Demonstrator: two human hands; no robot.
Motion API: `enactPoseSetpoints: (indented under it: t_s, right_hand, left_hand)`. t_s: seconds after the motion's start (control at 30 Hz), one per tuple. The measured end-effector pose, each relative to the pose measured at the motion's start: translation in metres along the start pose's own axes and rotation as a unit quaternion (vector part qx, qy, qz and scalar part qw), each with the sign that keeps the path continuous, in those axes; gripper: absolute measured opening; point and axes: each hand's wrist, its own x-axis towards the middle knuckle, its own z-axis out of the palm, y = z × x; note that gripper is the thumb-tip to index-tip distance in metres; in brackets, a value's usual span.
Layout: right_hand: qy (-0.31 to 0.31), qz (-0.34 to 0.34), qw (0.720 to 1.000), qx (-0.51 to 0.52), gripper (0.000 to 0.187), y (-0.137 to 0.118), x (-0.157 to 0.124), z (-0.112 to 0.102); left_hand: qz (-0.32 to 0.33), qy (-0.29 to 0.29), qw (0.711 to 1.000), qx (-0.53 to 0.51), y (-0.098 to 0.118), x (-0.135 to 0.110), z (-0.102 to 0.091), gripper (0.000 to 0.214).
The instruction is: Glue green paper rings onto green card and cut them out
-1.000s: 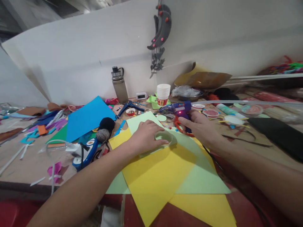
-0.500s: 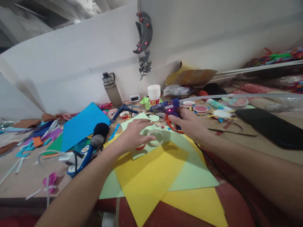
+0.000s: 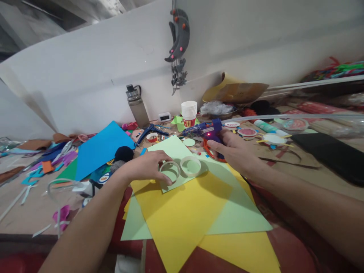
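Observation:
My right hand [image 3: 233, 148] is wrapped round the handle of a blue glue gun [image 3: 209, 129], which points left with a red light glowing on its side. My left hand [image 3: 148, 167] curls its thumb and fingers about a white paper ring [image 3: 178, 173], which looks cut from a cup. A second white ring [image 3: 200, 167] sits just right of it, apart from the fingers. Both rings are on a light green sheet [image 3: 172, 144], over a yellow sheet [image 3: 182, 212]. Orange-handled scissors [image 3: 209, 149] lie beneath the glue gun, partly hidden by it.
Stacked paper cups [image 3: 189, 110] and a water bottle [image 3: 138, 110] stand at the back near the wall. A blue sheet [image 3: 105, 151] and paper scraps lie on the left. A black phone-like slab [image 3: 330, 155] and round paper pieces [image 3: 274, 139] are on the right.
My left hand has moved left and slightly down, off the right-hand ring and onto the left one. Both rings now show clearly. My right hand keeps holding the glue gun; the view has shifted slightly.

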Motion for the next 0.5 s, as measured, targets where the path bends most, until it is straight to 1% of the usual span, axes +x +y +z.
enactPoseSetpoints:
  t_s: [0.13,0.23,0.37,0.5]
  right_hand:
    - [-0.013,0.009,1.000,-0.005,0.020,-0.010,-0.004,-0.001]
    - [-0.015,0.017,0.999,-0.025,0.021,-0.015,-0.007,-0.002]
    - [-0.033,0.005,0.999,-0.024,0.026,-0.014,-0.008,-0.002]
    - [-0.060,-0.018,0.998,-0.016,0.028,-0.016,-0.008,-0.008]
  left_hand:
    - [-0.012,0.007,1.000,-0.025,-0.001,-0.001,0.001,0.074]
    - [-0.008,0.011,1.000,-0.018,0.000,0.000,0.003,0.072]
    - [-0.007,0.015,1.000,-0.010,0.002,0.001,0.005,0.063]
    - [-0.003,0.021,1.000,-0.013,0.002,0.002,0.008,0.061]
